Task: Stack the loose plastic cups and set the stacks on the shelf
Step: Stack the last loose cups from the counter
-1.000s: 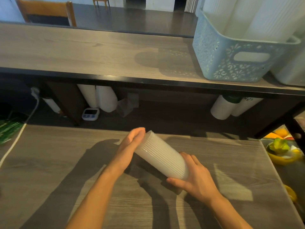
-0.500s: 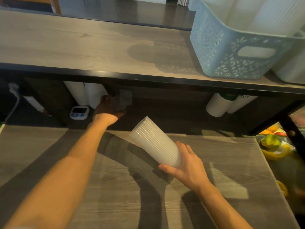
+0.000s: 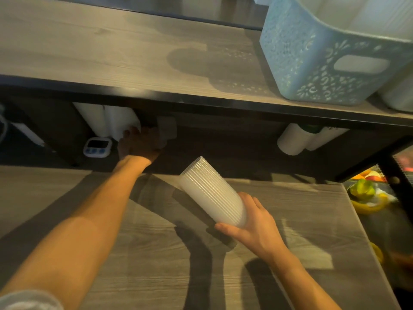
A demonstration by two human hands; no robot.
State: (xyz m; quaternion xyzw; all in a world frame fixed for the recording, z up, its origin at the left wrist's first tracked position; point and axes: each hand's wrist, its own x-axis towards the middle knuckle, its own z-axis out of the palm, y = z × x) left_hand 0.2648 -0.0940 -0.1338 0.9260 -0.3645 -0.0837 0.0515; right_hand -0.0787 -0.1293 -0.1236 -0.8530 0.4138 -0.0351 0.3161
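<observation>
Translucent ribbed cup stack tilts in the right hand.

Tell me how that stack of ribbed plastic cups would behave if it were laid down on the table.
The stack of cups is round and tapered, so on its side it would probably roll in a curve. It looks light: the right hand holds it tilted by one end alone. The thin translucent walls likely flex, though nesting probably stiffens them.

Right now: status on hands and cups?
Right hand grips cup stack, tilted above table. Left hand reaching under shelf toward loose cup; grip unclear. Path unobstructed.
</observation>
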